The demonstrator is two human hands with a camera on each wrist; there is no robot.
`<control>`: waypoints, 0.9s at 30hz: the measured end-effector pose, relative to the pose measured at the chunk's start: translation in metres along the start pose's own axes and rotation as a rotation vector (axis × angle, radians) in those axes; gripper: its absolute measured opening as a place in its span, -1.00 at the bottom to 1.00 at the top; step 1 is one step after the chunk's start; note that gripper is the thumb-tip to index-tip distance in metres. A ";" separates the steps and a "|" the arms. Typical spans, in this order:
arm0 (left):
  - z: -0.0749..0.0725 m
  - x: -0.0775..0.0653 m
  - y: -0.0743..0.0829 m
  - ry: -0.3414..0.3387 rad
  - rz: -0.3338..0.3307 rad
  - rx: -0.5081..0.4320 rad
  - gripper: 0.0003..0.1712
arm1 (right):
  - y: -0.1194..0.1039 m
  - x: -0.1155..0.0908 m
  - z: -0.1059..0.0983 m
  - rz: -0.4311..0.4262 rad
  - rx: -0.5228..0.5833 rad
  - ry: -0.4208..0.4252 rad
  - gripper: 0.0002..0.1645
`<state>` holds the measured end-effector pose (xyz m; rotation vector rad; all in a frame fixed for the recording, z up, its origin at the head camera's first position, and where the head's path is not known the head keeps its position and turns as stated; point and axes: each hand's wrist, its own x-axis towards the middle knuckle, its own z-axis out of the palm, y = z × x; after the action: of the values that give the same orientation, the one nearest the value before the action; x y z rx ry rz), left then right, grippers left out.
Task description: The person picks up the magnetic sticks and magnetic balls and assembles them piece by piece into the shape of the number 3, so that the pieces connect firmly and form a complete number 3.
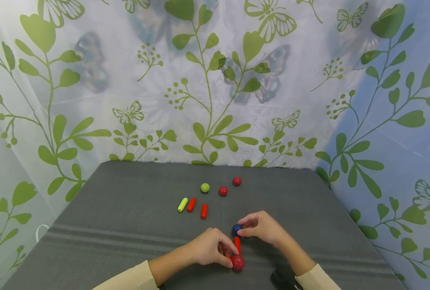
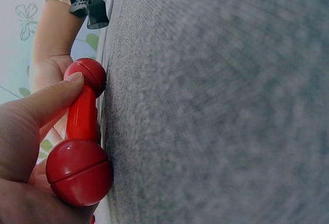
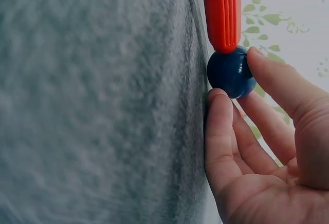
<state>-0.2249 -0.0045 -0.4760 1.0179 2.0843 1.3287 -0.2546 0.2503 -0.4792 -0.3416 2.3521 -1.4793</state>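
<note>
Near the table's front, my left hand [image 1: 213,246] grips a red ball [image 1: 238,263] between thumb and fingers. In the left wrist view this ball [image 2: 91,75] is joined by a red rod [image 2: 81,115] to a second red ball [image 2: 79,172] close to the palm, which the hand hides in the head view. Another red rod [image 1: 237,244] runs from the gripped ball toward a blue ball [image 1: 236,229]. My right hand [image 1: 263,228] pinches that blue ball between thumb and fingertips; the rod's end [image 3: 224,21] meets the ball in the right wrist view.
Farther back on the grey table [image 1: 135,229] lie a yellow-green rod [image 1: 182,204], a red rod [image 1: 191,204] and another red rod [image 1: 204,211]. Behind them sit a yellow-green ball [image 1: 205,187] and two red balls [image 1: 223,190]. A leaf-patterned curtain [image 1: 215,92] surrounds the table.
</note>
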 end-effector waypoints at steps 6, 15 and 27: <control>0.001 0.000 0.000 0.007 0.007 0.006 -0.76 | 0.000 -0.001 0.002 0.004 0.004 -0.001 -0.58; 0.001 0.001 -0.001 0.000 0.008 -0.002 -0.76 | -0.001 -0.003 0.003 0.005 -0.004 0.007 -0.58; 0.000 0.003 -0.005 -0.015 0.016 0.005 -0.75 | -0.001 -0.003 0.005 0.011 0.023 0.015 -0.59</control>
<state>-0.2287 -0.0034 -0.4809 1.0459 2.0735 1.3200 -0.2496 0.2468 -0.4800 -0.3128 2.3429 -1.5078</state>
